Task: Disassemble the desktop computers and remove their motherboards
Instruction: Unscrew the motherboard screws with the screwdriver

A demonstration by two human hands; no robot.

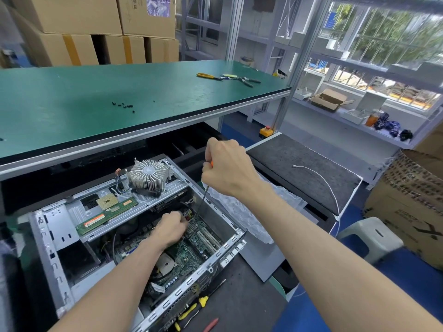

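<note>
Open silver desktop case (134,236) lying tilted just below the green bench (119,97), green motherboard (191,250) still seated inside against its floor, slots facing up.

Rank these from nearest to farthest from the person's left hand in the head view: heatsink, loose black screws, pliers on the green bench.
1. Heatsink: just above the left hand, resting on the open computer case.
2. Loose black screws: higher, mid green bench.
3. Pliers: far right end of the bench.
</note>
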